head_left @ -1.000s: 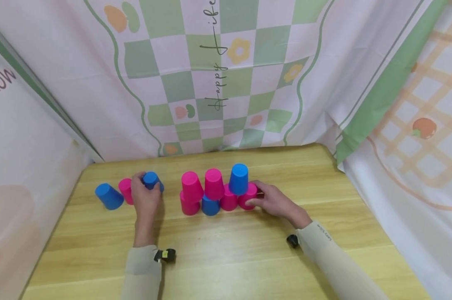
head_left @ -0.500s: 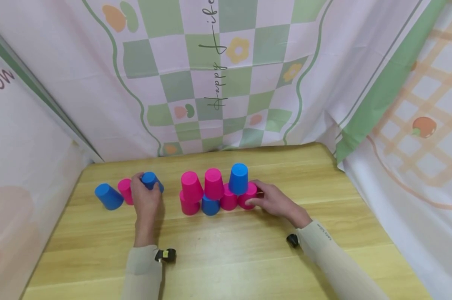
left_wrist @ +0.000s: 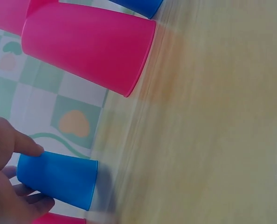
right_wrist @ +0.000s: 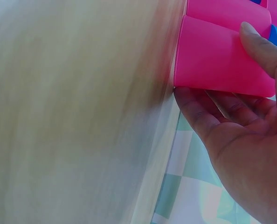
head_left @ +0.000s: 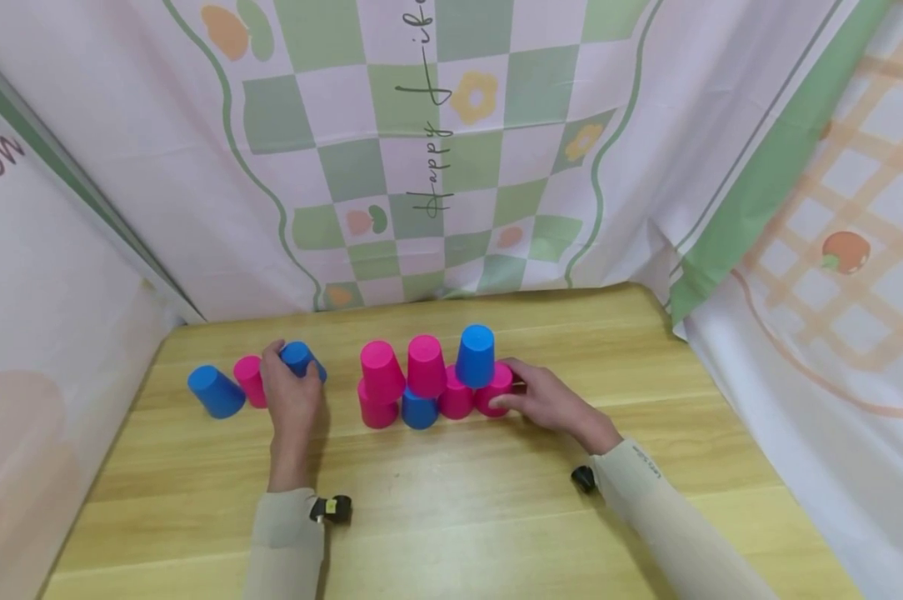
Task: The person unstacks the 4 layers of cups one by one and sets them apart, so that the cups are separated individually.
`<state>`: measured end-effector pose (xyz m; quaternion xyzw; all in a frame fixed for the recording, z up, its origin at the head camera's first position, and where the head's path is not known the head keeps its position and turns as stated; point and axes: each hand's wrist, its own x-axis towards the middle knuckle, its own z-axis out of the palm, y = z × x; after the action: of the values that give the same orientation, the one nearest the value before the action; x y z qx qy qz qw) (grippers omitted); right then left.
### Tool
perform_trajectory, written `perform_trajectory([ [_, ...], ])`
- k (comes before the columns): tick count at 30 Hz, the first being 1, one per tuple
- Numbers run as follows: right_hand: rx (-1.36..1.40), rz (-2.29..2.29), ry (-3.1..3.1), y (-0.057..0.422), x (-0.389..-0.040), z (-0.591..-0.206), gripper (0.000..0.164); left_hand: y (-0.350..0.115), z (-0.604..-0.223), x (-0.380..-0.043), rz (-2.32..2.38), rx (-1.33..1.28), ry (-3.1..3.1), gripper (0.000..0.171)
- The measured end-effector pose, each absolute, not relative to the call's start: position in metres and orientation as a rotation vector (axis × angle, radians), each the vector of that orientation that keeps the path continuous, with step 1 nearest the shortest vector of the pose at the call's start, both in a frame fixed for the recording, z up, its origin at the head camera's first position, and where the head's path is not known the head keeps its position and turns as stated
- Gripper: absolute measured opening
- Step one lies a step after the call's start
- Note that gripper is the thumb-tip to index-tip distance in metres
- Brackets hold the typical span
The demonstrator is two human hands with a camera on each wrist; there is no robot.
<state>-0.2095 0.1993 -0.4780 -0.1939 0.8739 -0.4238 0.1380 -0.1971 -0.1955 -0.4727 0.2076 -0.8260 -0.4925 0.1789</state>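
In the head view my left hand (head_left: 292, 393) grips an upside-down blue cup (head_left: 297, 357) that stands at the left part of the table. Thumb and fingers lie on opposite sides of that blue cup (left_wrist: 59, 179) in the left wrist view. My right hand (head_left: 545, 400) holds the pink cup (head_left: 492, 396) at the right end of a two-level cup stack, its thumb on the near side. A blue cup (head_left: 476, 357) sits above, bridging the two right-hand pink cups. Two pink cups (head_left: 381, 371) complete the upper level. A blue cup (head_left: 420, 410) shows in the lower row.
Left of my left hand stand a pink cup (head_left: 249, 379), partly hidden by the hand, and another blue cup (head_left: 215, 392), both upside down. Everything rests on a wooden table (head_left: 436, 517). A patterned cloth (head_left: 451, 167) hangs along the table's back edge.
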Motion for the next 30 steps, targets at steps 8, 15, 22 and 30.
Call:
perform_trajectory([
  [8, -0.552, -1.227, 2.525, 0.199, -0.208, -0.479, 0.059, -0.192, -0.466, -0.196, -1.338, 0.492, -2.227, 0.06],
  [15, -0.568, -1.232, 2.519, 0.2, -0.21, -0.48, 0.059, -0.189, -0.459, -0.193, -1.303, 0.432, -2.17, 0.058],
  [22, -0.567, -1.227, 2.515, 0.2, -0.21, -0.48, 0.059, -0.188, -0.456, -0.19, -1.313, 0.453, -2.178, 0.059],
  [30, -0.558, -1.219, 2.522, 0.199, -0.21, -0.478, 0.059, -0.186, -0.449, -0.188, -1.309, 0.395, -2.161, 0.055],
])
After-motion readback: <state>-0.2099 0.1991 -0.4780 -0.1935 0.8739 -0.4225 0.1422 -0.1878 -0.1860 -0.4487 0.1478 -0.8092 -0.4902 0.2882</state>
